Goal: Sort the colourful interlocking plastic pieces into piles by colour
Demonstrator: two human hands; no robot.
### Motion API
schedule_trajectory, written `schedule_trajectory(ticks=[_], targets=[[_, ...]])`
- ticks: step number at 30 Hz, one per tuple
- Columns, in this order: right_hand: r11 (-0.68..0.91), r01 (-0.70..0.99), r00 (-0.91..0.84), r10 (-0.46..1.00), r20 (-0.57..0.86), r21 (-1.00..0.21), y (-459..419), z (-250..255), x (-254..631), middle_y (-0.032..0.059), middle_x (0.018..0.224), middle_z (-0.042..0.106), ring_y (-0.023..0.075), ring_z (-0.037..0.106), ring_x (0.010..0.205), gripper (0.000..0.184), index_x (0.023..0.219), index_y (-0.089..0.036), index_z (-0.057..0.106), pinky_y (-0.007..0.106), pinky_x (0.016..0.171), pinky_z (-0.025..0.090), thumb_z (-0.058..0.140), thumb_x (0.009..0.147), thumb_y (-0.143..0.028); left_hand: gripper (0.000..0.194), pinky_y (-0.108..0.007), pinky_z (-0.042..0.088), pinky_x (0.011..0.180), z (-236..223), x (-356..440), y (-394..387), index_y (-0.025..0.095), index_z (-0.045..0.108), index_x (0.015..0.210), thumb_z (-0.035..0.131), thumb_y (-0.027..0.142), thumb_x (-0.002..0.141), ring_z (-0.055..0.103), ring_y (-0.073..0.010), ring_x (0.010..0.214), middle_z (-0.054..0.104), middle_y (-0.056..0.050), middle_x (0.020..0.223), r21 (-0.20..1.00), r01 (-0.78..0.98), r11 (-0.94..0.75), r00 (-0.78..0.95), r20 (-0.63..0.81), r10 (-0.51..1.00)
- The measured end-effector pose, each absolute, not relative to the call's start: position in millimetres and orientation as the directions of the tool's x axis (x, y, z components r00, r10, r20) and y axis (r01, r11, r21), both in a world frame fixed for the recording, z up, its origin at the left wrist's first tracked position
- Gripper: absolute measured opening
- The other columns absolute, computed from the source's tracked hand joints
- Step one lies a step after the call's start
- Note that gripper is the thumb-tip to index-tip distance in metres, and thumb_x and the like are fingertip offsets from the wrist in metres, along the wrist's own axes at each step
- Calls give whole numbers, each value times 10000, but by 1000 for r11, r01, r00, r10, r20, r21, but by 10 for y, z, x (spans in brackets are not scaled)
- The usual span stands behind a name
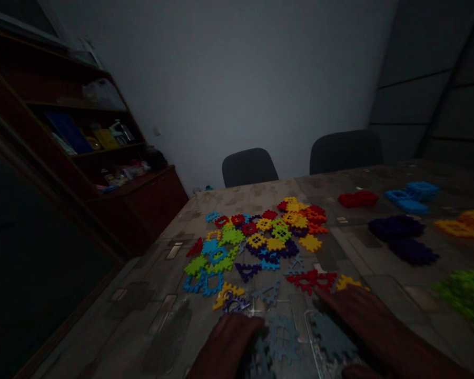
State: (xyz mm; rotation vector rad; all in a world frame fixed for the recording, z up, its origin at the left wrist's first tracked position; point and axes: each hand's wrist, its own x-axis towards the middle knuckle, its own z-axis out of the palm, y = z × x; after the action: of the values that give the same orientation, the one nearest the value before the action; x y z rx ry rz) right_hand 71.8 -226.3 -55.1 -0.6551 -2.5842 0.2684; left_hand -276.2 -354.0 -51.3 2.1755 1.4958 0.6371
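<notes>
Looking down through our head cam, we've got our bare left hand (225, 347) and right hand (363, 326) well apart, both right at some toothed grey-blue plastic tiles (283, 337); can't tell if they're gripping. A heap of multicoloured toothed plastic tiles (253, 242) sits at 12 o'clock on the mottled grey-brown tabletop (161, 326), and a stack of red plastic tiles (357, 198) at 2 o'clock.

Office-like meeting room, long patterned table (160, 276), dark chairs (249, 167), wooden shelf cabinet (156, 202)
</notes>
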Motion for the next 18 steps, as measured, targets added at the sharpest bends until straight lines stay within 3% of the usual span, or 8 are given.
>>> schedule_trajectory(ticks=[3,7,10,13,18], targets=[[879,405,-776,476,413,-252,-2221,-576,788,60,1567,613,392,673,1306,1166,1723,-430,73,543,1011,610,794,817,-288,859,-490,522,1080,-424,-2651,-3332,399,329,1598,773,343,865,624,-311,1230,637,-82,1417,555,708,-437,416,172,893],[889,397,-770,458,444,-228,-2217,-547,793,53,1523,655,384,689,1283,1166,1726,-416,47,539,1010,613,793,835,-329,1098,-540,438,1181,-352,-2507,-3130,368,175,1643,676,108,701,527,-327,1394,537,-97,1548,515,700,-495,513,119,850],[878,413,-778,479,407,-244,-2243,-521,748,63,1514,661,397,679,1292,1212,1729,-396,26,594,1076,562,782,792,-256,1130,-537,442,1179,-405,-2475,-3076,372,131,1650,696,113,706,526,-329,1403,530,-98,1561,518,704,-486,532,69,844],[842,466,-761,538,362,-273,-2279,-543,697,98,1518,653,431,646,1324,1244,1733,-351,42,670,1112,498,748,722,-188,1095,-527,453,1158,-522,-2495,-3063,363,172,1650,804,232,766,543,-352,1384,547,-115,1554,492,723,-485,521,72,850],[817,498,-739,575,352,-291,-2302,-611,679,93,1504,662,433,641,1322,1247,1729,-361,95,664,1107,497,744,681,-175,924,-532,456,1119,-581,-2490,-3076,298,276,1634,800,391,878,586,-354,1285,614,-149,1455,433,785,-443,481,26,877]])
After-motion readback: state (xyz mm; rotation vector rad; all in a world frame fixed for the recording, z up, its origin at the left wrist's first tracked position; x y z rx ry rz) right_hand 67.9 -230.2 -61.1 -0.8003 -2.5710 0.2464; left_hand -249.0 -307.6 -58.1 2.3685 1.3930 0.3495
